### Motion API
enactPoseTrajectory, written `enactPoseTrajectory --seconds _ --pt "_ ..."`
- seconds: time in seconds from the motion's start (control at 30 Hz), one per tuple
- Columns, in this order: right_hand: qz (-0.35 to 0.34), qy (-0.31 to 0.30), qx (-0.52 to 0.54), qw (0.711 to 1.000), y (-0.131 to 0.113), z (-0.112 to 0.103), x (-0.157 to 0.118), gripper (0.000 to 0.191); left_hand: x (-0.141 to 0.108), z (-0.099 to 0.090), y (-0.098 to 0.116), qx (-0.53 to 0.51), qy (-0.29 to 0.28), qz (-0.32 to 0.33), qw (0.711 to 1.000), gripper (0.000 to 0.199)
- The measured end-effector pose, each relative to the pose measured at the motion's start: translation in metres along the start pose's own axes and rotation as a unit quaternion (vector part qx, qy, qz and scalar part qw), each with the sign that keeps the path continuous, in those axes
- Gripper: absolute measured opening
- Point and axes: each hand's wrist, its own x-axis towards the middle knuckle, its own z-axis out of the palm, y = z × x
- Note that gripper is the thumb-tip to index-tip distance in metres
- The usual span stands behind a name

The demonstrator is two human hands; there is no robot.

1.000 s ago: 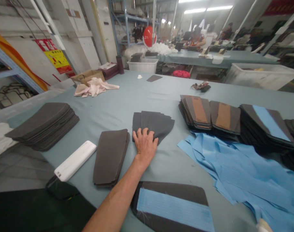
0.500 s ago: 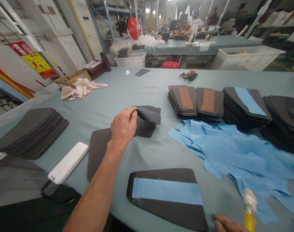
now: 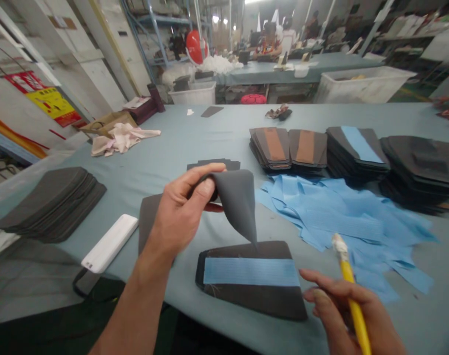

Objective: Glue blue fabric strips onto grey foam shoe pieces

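My left hand point(image 3: 185, 209) pinches a thin dark grey panel point(image 3: 239, 199), which bends and droops to the right above the table. Under it lie more grey panels point(image 3: 149, 217), partly covered by the hand and forearm. Nearest me on the table is a dark tapered panel point(image 3: 250, 303) with a ribbed blue strip point(image 3: 252, 272) along its middle. My right hand point(image 3: 346, 310) is at the right end of that panel and holds a yellow-handled brush point(image 3: 352, 291), its pale bristles pointing up and away from me.
Loose blue strips point(image 3: 338, 217) are heaped on the right. Behind them stand stacks of dark panels point(image 3: 353, 153), some topped with brown or blue strips. Another dark stack point(image 3: 54, 202) and a white, phone-like slab point(image 3: 110, 242) sit on the left. Pinkish cloth point(image 3: 120, 138) lies farther back.
My left hand has lifted the grey panel off the pile and drawn it toward me. My right hand with the brush has come farther into view, beside the blue-striped panel.
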Motion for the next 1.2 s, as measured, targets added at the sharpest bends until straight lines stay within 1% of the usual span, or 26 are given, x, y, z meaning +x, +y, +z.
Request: enactPoseTrajectory --seconds 0.03,0.07,0.13,0.17,0.23,0.33,0.43,0.5,0.53,0.6,0.63,0.7,0.73,0.8,0.87,0.93,1.0,1.1,1.13,1.2 --pt "0.026 -0.012 0.055 0.998 -0.009 0.005 0.006 0.038 -0.009 0.006 -0.001 -0.033 -0.017 -0.007 0.999 0.035" --pt "0.069 -0.046 0.111 0.990 -0.018 0.009 0.012 0.038 -0.017 0.012 -0.002 -0.064 -0.032 -0.016 0.997 0.033" --pt "0.167 -0.084 0.208 0.960 -0.031 0.016 0.020 0.041 -0.033 0.022 -0.002 -0.110 -0.050 -0.035 0.992 0.028" --pt "0.202 -0.074 0.243 0.946 -0.036 0.020 0.023 0.045 -0.040 0.026 -0.002 -0.131 -0.054 -0.043 0.989 0.026" --pt "0.229 -0.094 0.281 0.927 -0.045 0.025 0.024 0.049 -0.049 0.032 -0.001 -0.179 -0.050 -0.060 0.981 0.021" --pt "0.232 -0.099 0.301 0.920 -0.056 0.031 0.023 0.048 -0.054 0.036 -0.001 -0.250 -0.023 -0.070 0.965 0.014" --pt "0.205 -0.070 0.301 0.929 -0.065 0.030 0.028 0.047 -0.055 0.034 -0.001 -0.273 0.002 -0.066 0.960 0.014" --pt "0.169 -0.047 0.263 0.949 -0.071 0.025 0.039 0.044 -0.057 0.028 -0.002 -0.292 -0.003 -0.079 0.953 0.020" --pt "0.145 -0.038 0.227 0.962 -0.074 0.021 0.045 0.043 -0.059 0.024 -0.002 -0.308 -0.012 -0.096 0.946 0.024" --pt "0.084 -0.023 0.132 0.987 -0.082 0.012 0.059 0.039 -0.064 0.012 -0.003 -0.356 -0.038 -0.149 0.922 0.033" --pt "0.049 -0.026 0.092 0.994 -0.087 0.008 0.066 0.037 -0.067 0.006 -0.004 -0.382 -0.050 -0.181 0.905 0.038" --pt "-0.024 -0.041 0.053 0.998 -0.100 0.003 0.076 0.031 -0.073 -0.007 -0.007 -0.426 -0.055 -0.246 0.869 0.046" --pt "-0.049 -0.054 0.046 0.996 -0.107 0.002 0.080 0.029 -0.076 -0.013 -0.009 -0.439 -0.049 -0.276 0.854 0.049" --pt "-0.082 -0.078 0.036 0.993 -0.119 0.002 0.084 0.027 -0.081 -0.022 -0.013 -0.442 -0.034 -0.325 0.835 0.052" --pt "-0.107 -0.096 0.016 0.989 -0.128 0.004 0.086 0.025 -0.086 -0.027 -0.019 -0.418 -0.034 -0.349 0.838 0.047" --pt "-0.134 -0.103 -0.010 0.985 -0.132 0.004 0.087 0.024 -0.091 -0.028 -0.025 -0.384 -0.049 -0.349 0.853 0.039" --pt "-0.156 -0.102 -0.032 0.982 -0.133 0.002 0.088 0.023 -0.095 -0.028 -0.030 -0.352 -0.072 -0.355 0.863 0.038" --pt "-0.169 -0.096 -0.053 0.979 -0.129 -0.001 0.088 0.021 -0.100 -0.028 -0.037 -0.311 -0.085 -0.380 0.867 0.055" --pt "-0.174 -0.093 -0.059 0.978 -0.126 -0.002 0.087 0.020 -0.101 -0.027 -0.038 -0.296 -0.079 -0.382 0.872 0.061" --pt "-0.185 -0.084 -0.079 0.976 -0.115 -0.003 0.083 0.018 -0.102 -0.025 -0.042 -0.262 -0.050 -0.362 0.893 0.067"
